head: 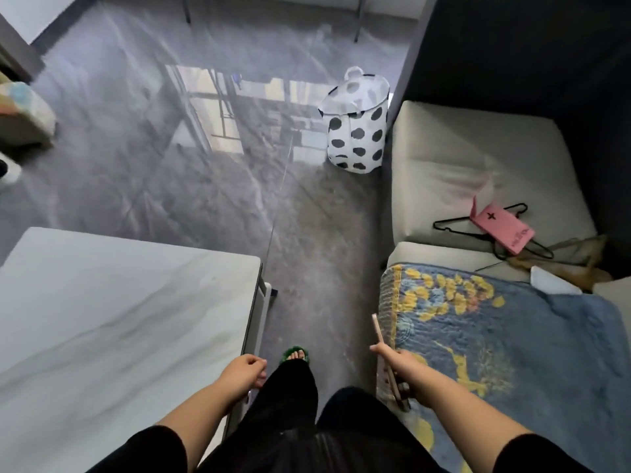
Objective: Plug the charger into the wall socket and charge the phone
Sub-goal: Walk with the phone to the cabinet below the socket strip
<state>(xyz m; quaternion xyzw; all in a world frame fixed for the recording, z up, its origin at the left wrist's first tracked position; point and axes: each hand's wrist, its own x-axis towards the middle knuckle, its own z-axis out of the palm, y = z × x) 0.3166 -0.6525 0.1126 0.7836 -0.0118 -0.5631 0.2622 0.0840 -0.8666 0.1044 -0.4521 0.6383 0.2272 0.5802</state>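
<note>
My right hand (397, 367) is shut on the phone (379, 332), a thin pale-pink slab seen edge-on that points forward along the sofa's front edge. My left hand (244, 370) hangs at the near corner of the marble-look table (102, 319) with its fingers curled. Its palm is hidden, so I cannot tell whether it holds anything. No charger and no wall socket show in this view.
A sofa (478, 158) runs along the right, with a blue and yellow blanket (529, 353), a black hanger (447, 224) and a pink box (502, 228) on it. A polka-dot laundry basket (358, 131) stands ahead. Glossy grey floor (324, 250) lies between table and sofa.
</note>
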